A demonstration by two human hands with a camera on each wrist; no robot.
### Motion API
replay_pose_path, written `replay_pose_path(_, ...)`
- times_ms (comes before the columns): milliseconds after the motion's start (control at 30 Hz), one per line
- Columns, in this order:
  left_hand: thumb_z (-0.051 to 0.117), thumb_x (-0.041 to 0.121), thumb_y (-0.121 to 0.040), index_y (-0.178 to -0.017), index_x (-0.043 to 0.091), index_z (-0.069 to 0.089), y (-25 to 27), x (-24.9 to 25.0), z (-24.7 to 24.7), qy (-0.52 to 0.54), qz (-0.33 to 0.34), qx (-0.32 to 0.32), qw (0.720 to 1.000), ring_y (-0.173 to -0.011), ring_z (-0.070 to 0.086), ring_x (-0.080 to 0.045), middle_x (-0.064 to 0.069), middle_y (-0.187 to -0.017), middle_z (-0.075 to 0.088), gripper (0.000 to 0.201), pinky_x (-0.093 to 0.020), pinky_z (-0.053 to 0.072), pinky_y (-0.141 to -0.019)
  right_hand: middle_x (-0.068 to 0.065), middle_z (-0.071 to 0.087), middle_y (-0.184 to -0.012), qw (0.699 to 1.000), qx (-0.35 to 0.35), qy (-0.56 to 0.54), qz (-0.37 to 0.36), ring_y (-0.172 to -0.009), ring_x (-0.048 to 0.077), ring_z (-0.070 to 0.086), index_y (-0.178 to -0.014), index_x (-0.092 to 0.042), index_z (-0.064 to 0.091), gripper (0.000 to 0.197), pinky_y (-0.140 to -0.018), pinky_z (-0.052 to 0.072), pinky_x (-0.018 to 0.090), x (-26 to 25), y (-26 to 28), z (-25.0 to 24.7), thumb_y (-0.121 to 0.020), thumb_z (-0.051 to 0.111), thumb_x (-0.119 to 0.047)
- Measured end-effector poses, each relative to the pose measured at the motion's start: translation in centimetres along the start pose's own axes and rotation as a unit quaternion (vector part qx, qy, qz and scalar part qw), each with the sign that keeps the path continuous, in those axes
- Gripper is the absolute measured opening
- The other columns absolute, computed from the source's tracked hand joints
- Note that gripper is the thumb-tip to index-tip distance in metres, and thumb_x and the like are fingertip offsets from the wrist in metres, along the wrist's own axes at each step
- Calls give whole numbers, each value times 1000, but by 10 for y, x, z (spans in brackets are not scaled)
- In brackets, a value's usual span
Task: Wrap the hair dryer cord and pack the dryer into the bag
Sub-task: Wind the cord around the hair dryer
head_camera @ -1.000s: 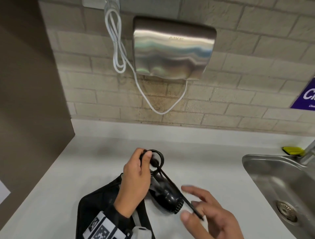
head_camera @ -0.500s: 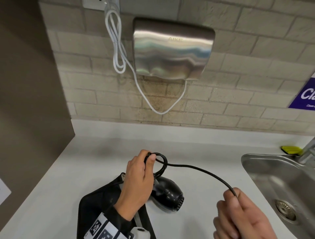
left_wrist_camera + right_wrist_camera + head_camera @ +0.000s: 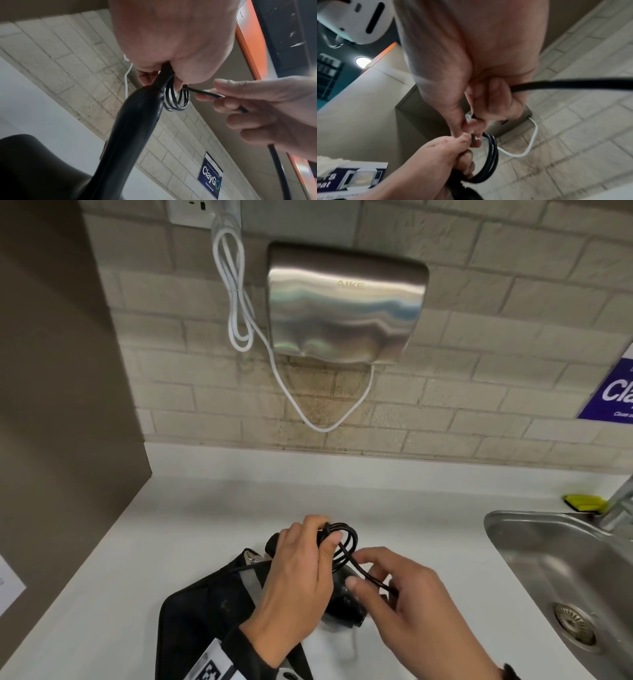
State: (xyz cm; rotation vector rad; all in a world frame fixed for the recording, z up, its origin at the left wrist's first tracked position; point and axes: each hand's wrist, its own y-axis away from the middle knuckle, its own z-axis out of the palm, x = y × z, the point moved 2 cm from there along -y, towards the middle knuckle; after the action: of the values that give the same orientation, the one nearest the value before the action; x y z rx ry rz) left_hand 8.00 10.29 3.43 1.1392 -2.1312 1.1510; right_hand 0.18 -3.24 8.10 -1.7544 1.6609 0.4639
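Your left hand (image 3: 301, 573) is gripping the handle of the black hair dryer (image 3: 130, 129), fingers curled round it, and is pinning several loops of the black cord (image 3: 344, 542) against the handle's top end. You are holding the dryer above the white counter (image 3: 191, 542), its body sitting over the edge of the black bag (image 3: 205, 611), which is lying open-looking and flat on the counter just below your wrist. Whether the dryer is touching the bag cannot be told.

Your right hand (image 3: 414, 601) is pinching the free run of cord between thumb and fingertips (image 3: 221, 97), just beside the loops; the cord is passing on through the curled fingers and out below the palm.

On the tiled wall ahead, a steel hand dryer (image 3: 346, 302) is reading "AIKE" on its front; its white cable (image 3: 239, 302) is hanging in loops from a wall socket (image 3: 191, 212). A blue sign (image 3: 211, 175) on the wall to the right is reading "ClayGo", with smaller print too blurred to read. A steel sink (image 3: 561, 573) is sitting at the right of the counter, with a yellow sponge (image 3: 582, 503) behind it. The right wrist view is showing a printed notice (image 3: 356, 177) with a microwave picture; its words are cut off.
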Motion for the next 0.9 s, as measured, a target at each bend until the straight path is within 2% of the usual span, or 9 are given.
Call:
replay_pose_path(67, 18, 58, -91, -123, 38, 39, 0, -1, -3, 9, -1, -11, 1000, -99, 45, -5, 14, -103, 55, 43, -17, 40, -80, -18, 63, -75, 994, 17, 94, -47, -64, -5, 52, -93, -38, 61, 9, -54, 35, 9, -3, -5, -4, -89, 54, -42)
replay_pose_path(167, 18, 54, -96, -113, 43, 39, 2, 0, -7, -15, 34, -34, 999, -95, 44, -7, 8, -95, 55, 29, -21, 41, -80, -17, 60, -82, 986, 19, 139, -90, -67, -3, 50, -90, -37, 59, 13, -59, 40, 11, -8, -10, -15, -94, 47, -42)
replay_pose_path(267, 16, 53, -98, -107, 40, 41, 2, 0, -8, -55, 77, -64, 993, -93, 39, -2, 12, -85, 46, 29, -19, 37, -75, -12, 58, -81, 986, 11, 115, -118, -70, 6, 53, -87, -36, 58, 20, -62, 42, 17, -10, -17, -28, -96, 42, -43)
replay_pose_path(367, 14, 59, -96, -106, 40, 40, 2, 1, -10, -62, 106, -89, 988, -100, 36, 1, 22, -82, 36, 34, -14, 33, -73, -10, 59, -79, 991, 6, 46, -126, -71, 12, 55, -83, -37, 60, 20, -61, 39, 14, -10, -24, -35, -96, 46, -43)
replay_pose_path(467, 18, 68, -92, -104, 42, 41, 3, 3, -11, -61, 130, -96, 985, -99, 35, 4, 28, -80, 31, 37, -12, 33, -71, -6, 62, -76, 992, -3, -45, -120, -67, 10, 55, -79, -31, 65, 20, -61, 38, 11, -10, -31, -33, -91, 50, -39)
replay_pose_path(600, 31, 66, -93, -90, 38, 41, 3, 5, -10, -36, 139, -74, 987, -88, 34, 9, 26, -74, 29, 29, -7, 32, -76, -12, 64, -69, 983, -13, -164, -79, -60, 3, 52, -80, -21, 70, 19, -59, 39, 10, -5, -38, -21, -89, 57, -32)
replay_pose_path(733, 30, 65, -94, -87, 35, 44, 4, 3, -9, 7, 109, -49, 993, -85, 37, 2, 21, -76, 33, 34, -8, 31, -74, -14, 63, -63, 960, 47, -272, -36, -53, -1, 51, -84, -14, 72, 19, -54, 39, 8, 4, -41, -4, -84, 60, -28)
replay_pose_path(800, 30, 66, -93, -88, 34, 46, 5, 0, -9, 21, 95, -41, 994, -85, 40, -1, 21, -77, 35, 36, -10, 32, -74, -9, 61, -65, 952, 77, -295, -29, -55, 0, 49, -87, -16, 70, 12, -53, 39, 13, 10, -39, 7, -86, 61, -25)
replay_pose_path(900, 29, 68, -93, -89, 36, 47, 7, -2, -9, 34, 86, -37, 995, -86, 41, -4, 21, -77, 37, 37, -11, 32, -73, -1, 62, -74, 948, 73, -309, -12, -62, 10, 51, -91, -21, 66, 10, -56, 40, 25, 18, -32, 22, -93, 58, -28)
